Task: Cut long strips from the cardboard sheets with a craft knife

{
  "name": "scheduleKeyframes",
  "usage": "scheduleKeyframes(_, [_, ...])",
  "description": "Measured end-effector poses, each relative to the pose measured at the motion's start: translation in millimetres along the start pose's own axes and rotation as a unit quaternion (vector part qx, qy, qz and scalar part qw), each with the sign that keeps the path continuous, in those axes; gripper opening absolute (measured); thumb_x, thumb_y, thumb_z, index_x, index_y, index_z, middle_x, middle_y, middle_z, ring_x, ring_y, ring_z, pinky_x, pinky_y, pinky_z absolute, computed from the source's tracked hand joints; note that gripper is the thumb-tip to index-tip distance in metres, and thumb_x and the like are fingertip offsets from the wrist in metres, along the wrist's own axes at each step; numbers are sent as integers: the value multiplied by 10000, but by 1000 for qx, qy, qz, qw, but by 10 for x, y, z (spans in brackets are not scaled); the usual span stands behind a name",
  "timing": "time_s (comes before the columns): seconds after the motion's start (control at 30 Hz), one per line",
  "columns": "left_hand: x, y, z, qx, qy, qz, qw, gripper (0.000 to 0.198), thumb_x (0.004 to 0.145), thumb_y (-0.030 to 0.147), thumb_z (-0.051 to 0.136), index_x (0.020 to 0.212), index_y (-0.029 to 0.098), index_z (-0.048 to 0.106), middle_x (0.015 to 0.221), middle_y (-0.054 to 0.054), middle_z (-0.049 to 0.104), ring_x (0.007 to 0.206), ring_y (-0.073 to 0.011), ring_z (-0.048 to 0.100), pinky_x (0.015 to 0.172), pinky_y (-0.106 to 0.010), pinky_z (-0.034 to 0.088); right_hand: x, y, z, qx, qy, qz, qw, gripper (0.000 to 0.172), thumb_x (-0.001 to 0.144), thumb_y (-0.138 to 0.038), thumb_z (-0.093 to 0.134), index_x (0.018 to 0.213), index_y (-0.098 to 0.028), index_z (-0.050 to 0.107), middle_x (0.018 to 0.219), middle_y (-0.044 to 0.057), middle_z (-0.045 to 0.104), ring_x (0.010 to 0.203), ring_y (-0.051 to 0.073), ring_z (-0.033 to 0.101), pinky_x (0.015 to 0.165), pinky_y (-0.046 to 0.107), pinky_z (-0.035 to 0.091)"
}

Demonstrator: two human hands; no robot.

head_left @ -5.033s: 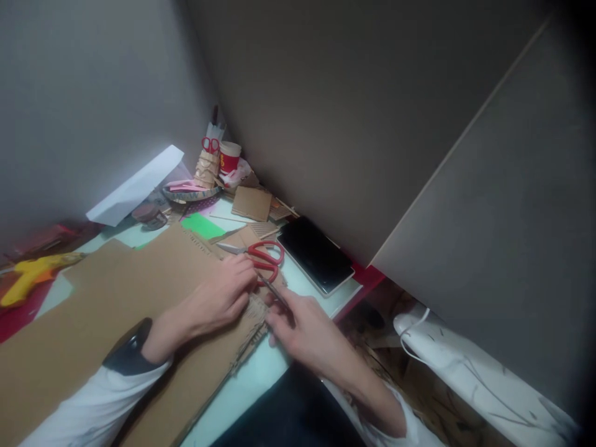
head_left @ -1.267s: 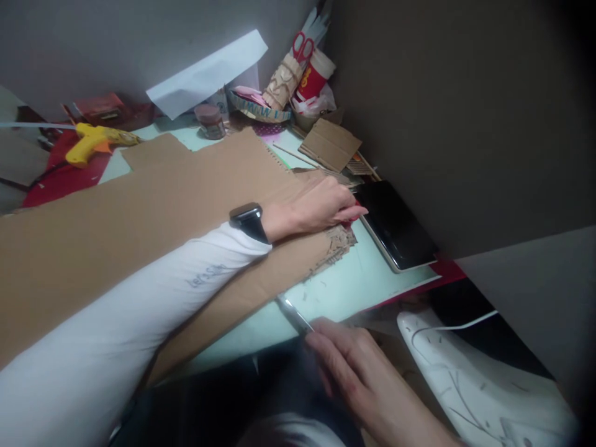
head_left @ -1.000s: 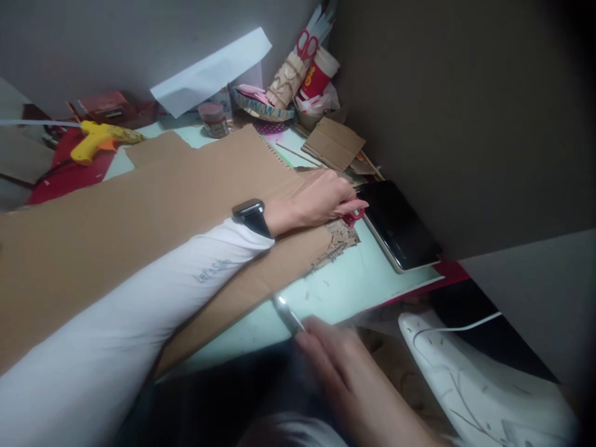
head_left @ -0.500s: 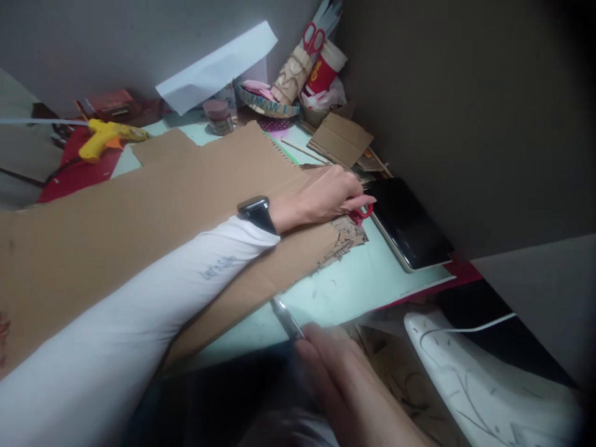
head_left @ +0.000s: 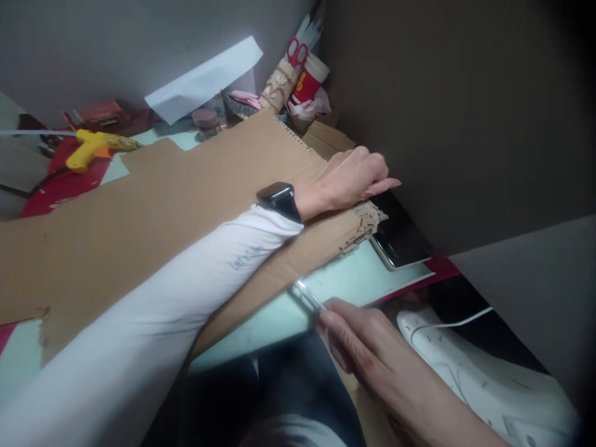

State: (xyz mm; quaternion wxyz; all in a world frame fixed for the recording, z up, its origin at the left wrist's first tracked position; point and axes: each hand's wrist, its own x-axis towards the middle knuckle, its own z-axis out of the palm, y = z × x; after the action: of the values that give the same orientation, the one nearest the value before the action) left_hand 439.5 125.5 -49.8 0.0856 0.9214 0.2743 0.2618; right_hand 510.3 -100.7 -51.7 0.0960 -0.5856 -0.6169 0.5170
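Note:
A large brown cardboard sheet [head_left: 162, 205] lies across the pale green mat [head_left: 335, 282]. My left hand [head_left: 351, 180] rests on its ragged right end, fingers curled and pressed together against the board; a black watch [head_left: 279, 197] sits on that wrist. The ragged end overlaps a dark tablet [head_left: 403, 239]. My right hand [head_left: 372, 360] is closed round a slim metal craft knife [head_left: 307, 298], whose tip is at the sheet's near edge. The red scissors on the mat are hidden.
A yellow glue gun [head_left: 90, 146] lies at the far left on red paper. In the back corner stand a red cup [head_left: 310, 77], a holder with red scissors [head_left: 294, 51] and a folded white sheet [head_left: 205, 77]. A white object [head_left: 488, 385] lies low right.
The cardboard and my left hand have slid right, so the ragged end now covers part of the tablet and the red scissors. My right hand has raised the knife to the sheet's near edge.

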Motion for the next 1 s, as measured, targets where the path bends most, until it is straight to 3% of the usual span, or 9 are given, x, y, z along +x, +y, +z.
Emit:
scheduleKeyframes(0.1, [10,-72,117,16,-26,-22,999,441,979,404,519,632,161,640,608,-47,558,546,-162,513,573,-317,250,9,60,44,-40,36,6,999,401,1033,-498,274,804,-240,479,746,20,535,714,193,523,669,309,401])
scheduleKeyframes(0.27, [-42,-115,178,31,-40,-23,998,437,986,413,500,693,148,685,665,-70,608,563,-168,539,566,-322,248,-128,91,167,-3,90,-7,996,408,1035,-460,305,825,-228,567,672,29,556,573,165,497,564,286,384])
scheduleKeyframes(0.5, [0,-67,68,11,-27,-45,999,425,981,389,520,675,151,694,622,-62,573,568,-163,534,607,-318,299,77,172,140,26,76,-47,996,421,1011,-531,353,786,-229,540,620,-16,491,503,119,387,475,261,271])
scheduleKeyframes(0.73, [-25,-140,58,-5,-16,-41,999,440,964,362,537,591,148,632,559,-39,499,524,-137,465,571,-316,230,-20,169,474,35,124,-40,991,414,1022,-518,328,786,-223,500,581,-35,370,464,101,273,432,268,185])
scheduleKeyframes(0.87, [-9,-105,6,-1,-9,-43,999,441,972,377,517,612,157,647,576,-49,522,546,-158,490,572,-332,226,8,134,388,-9,108,-65,992,431,1028,-512,309,746,-216,446,586,-27,384,495,102,327,466,264,219])
scheduleKeyframes(1.0, [9,-73,-97,-11,4,-41,999,440,978,377,509,633,160,673,601,-71,564,565,-171,493,583,-348,225,134,59,320,-34,63,-34,997,425,1028,-507,303,778,-218,489,572,-32,417,462,93,339,441,252,227])
